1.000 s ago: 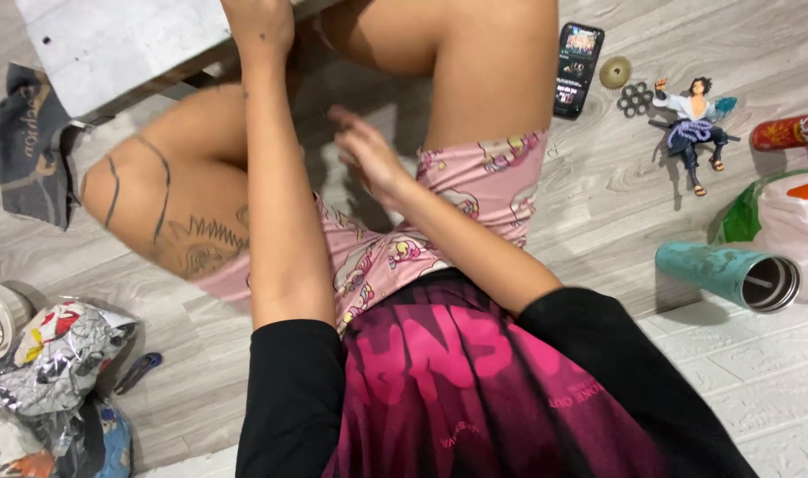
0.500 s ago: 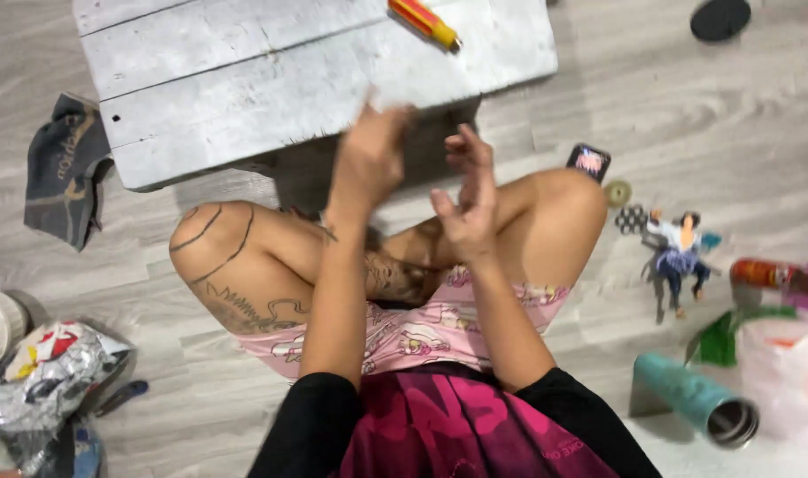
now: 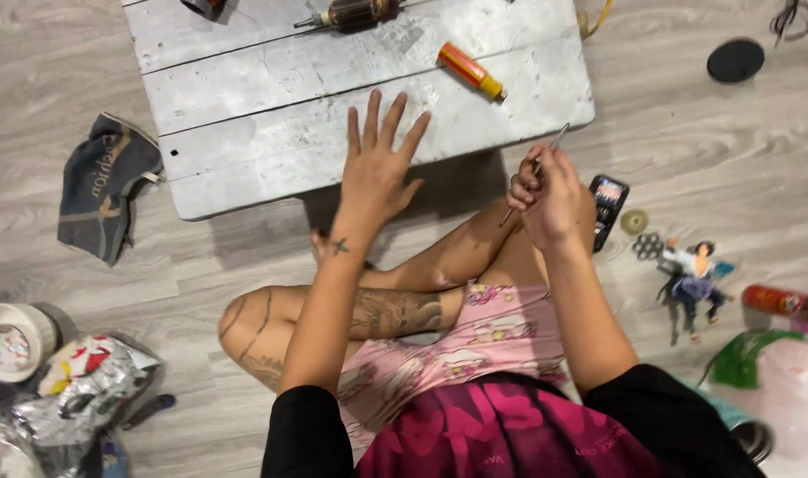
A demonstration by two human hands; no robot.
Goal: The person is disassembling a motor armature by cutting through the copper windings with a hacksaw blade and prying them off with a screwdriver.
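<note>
My right hand (image 3: 550, 199) pinches a thin metal rod (image 3: 537, 168) angled toward the grey plank board (image 3: 271, 97); left hand (image 3: 377, 173) splayed empty, nearer.

A single camera, worn on the person's head, looks almost straight down from close above. The person's own chest and crossed legs fill the bottom centre of the view, and both arms run upward from there into the middle. The low grey wooden desk (image 3: 271, 115) crosses the top and is cut off by the upper edge. The pale plank floor (image 3: 705, 159) fills both sides, reaching each border. No second view shares this scene.
</note>
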